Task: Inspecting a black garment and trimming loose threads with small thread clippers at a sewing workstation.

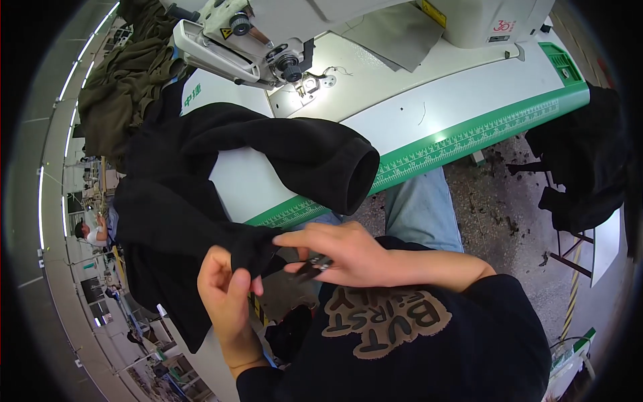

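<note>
A black garment lies over the left part of the sewing table and hangs off its front edge. Its sleeve curves across the white tabletop, with the round opening facing right. My left hand pinches a bunched end of the black cloth between thumb and fingers. Close beside it, my right hand holds small dark thread snips in its palm, blades pointing left. The right index finger reaches out to the cloth's edge. Folds partly hide where the fingertips meet the fabric.
The sewing machine head stands beyond the garment, its needle area lit. A green ruler strip edges the table. Grey sheets lie by the machine. Olive cloth is piled far left; black cloth hangs over a stand at right.
</note>
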`<state>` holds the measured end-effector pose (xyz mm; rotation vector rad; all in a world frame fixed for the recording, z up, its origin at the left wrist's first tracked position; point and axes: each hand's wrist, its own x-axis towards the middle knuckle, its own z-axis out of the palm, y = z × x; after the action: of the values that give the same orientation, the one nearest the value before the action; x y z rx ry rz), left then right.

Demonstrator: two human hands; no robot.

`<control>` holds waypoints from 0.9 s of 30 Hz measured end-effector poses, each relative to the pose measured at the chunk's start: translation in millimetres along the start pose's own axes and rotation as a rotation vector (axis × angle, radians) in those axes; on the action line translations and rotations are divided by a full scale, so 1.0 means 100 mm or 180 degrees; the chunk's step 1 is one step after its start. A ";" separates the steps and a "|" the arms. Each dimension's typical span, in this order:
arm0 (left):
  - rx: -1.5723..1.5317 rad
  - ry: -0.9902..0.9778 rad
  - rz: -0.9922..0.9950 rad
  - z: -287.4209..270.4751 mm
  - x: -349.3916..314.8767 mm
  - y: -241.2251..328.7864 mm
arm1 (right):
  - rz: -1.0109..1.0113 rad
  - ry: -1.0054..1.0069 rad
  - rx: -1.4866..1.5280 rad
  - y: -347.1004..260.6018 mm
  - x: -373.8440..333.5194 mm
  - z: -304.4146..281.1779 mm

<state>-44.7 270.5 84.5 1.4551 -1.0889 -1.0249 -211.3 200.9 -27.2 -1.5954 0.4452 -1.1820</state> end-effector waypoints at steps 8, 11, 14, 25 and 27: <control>0.0553 0.0873 0.1182 -0.06 -0.42 0.08 | -0.0968 -0.0056 -0.0812 0.09 0.27 0.26; 0.1970 0.1604 0.1681 -0.36 -0.52 0.06 | -0.1400 0.0024 -0.0958 0.11 0.27 0.27; 0.3976 0.2675 0.2071 -0.44 -0.45 0.07 | -0.1728 -0.0036 -0.1026 0.10 0.20 0.40; 0.2876 0.0367 0.1389 -0.29 -0.33 0.42 | -0.1339 0.0171 -0.0121 0.05 0.18 0.23; 0.3037 0.0107 0.1377 -0.38 -0.26 0.57 | -0.1464 0.0366 -0.0243 0.03 0.15 0.14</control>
<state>-20.7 299.9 147.5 1.8038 -1.9001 -0.1313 -191.9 195.5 -22.3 -1.7566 0.1997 -1.6239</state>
